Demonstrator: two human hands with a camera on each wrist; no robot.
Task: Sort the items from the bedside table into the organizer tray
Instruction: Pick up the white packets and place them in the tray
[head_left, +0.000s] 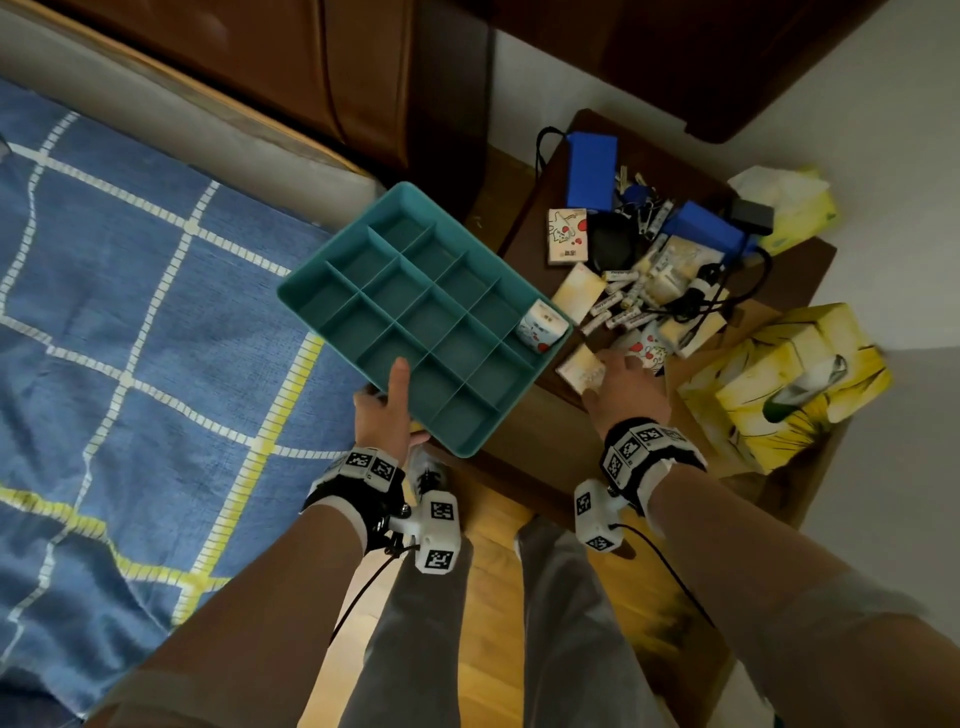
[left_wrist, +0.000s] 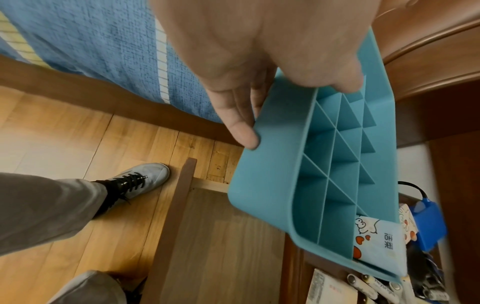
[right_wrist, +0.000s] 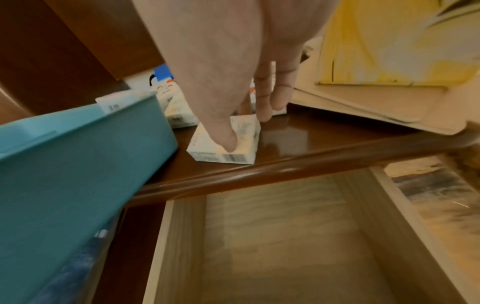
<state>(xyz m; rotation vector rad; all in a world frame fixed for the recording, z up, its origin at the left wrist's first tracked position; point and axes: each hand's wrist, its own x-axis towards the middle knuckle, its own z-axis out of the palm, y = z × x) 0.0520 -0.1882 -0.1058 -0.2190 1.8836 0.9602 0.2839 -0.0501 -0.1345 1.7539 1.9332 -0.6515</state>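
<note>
- Two hands were busy. My left hand (head_left: 387, 410) gripped the near edge of the teal organizer tray (head_left: 363, 249), thumb lying inside over a divider, fingers curled under the rim, and held it tilted in the air between the bed (head_left: 130, 286) and the bedside table (head_left: 524, 415).
- My right hand (head_left: 626, 387) was down on the table's near corner, thumb and fingertips closing round a small pale tissue pack (right_wrist: 228, 144); in the wrist view it sat flat on the wood, not lifted, so I called it a pinch just forming.
- One item was in the tray: a cartoon-print tissue pack (head_left: 541, 327) in the corner compartment nearest the table. Every other compartment I could see was bare.
- I judged the job barely begun: one sorted, nearly everything left.
- On the table I counted two blue boxes (head_left: 592, 169), one black adapter (head_left: 750, 215) with its cable, one cartoon-print box (head_left: 567, 236), one dark round thing beside it, a bunch of keys (head_left: 636, 192), and a scatter of batteries (head_left: 618, 301), too tangled to count.
- Pale tissue packs: at least three loose ones, more perhaps under the cable.
- Further out sat a yellow tissue box (head_left: 800, 205) at the back and a stack of yellow packs (head_left: 779, 384) on the right.
- Below my right wrist an open drawer (right_wrist: 285, 236) showed.
</note>
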